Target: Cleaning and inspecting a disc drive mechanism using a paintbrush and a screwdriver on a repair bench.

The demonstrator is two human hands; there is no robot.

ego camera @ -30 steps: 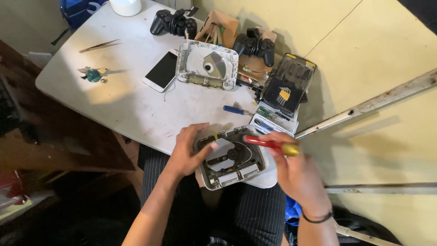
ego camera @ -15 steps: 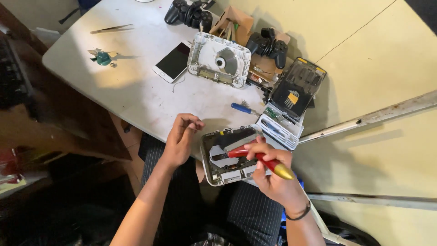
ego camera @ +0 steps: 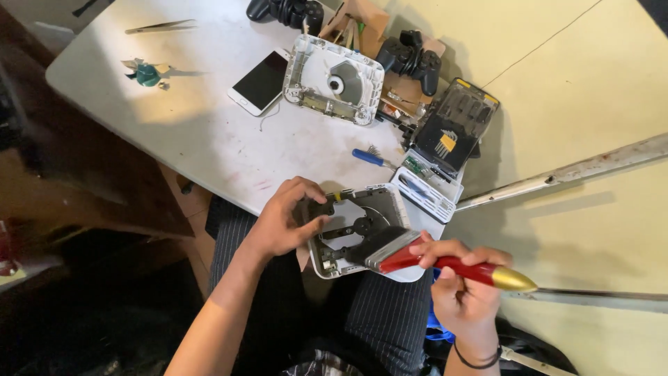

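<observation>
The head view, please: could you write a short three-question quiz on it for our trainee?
1. True or false: the right hand holds a red-handled brush whose bristles lie on the opened grey casing.
2. What does the left hand grip?
A. the phone
B. the casing's left edge
C. the blue screwdriver
3. Fill in: the second opened casing lies on the table directly to the ____ of the phone in the picture.

Key: 1 true; 2 B; 3 right.
</observation>
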